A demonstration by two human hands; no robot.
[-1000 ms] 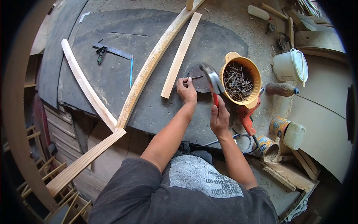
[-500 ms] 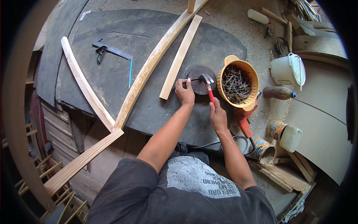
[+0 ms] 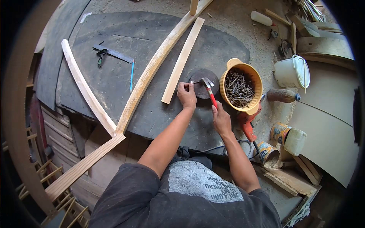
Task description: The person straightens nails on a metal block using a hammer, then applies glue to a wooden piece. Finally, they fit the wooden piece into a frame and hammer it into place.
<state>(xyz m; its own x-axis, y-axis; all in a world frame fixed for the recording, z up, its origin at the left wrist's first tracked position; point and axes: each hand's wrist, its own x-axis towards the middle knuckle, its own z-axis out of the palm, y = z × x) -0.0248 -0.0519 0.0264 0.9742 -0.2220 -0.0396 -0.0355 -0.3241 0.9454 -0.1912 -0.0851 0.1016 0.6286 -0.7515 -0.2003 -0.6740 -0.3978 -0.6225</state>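
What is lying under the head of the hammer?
Under the hammer head lies a dark round disc on the dark board. The left hand holds a nail there; its tip is hidden.

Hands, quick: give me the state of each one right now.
Left hand: closed, pinching a nail flat against the round dark block.
Right hand: closed around the red handle of the hammer.

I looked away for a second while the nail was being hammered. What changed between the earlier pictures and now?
The right hand brought the hammer down from its raised position; its head now sits low over the round iron block, at the nail. Nothing was taken hold of or let go. The left hand still pinches the nail on the block, and the yellow bowl of nails and wooden strips lie as before.
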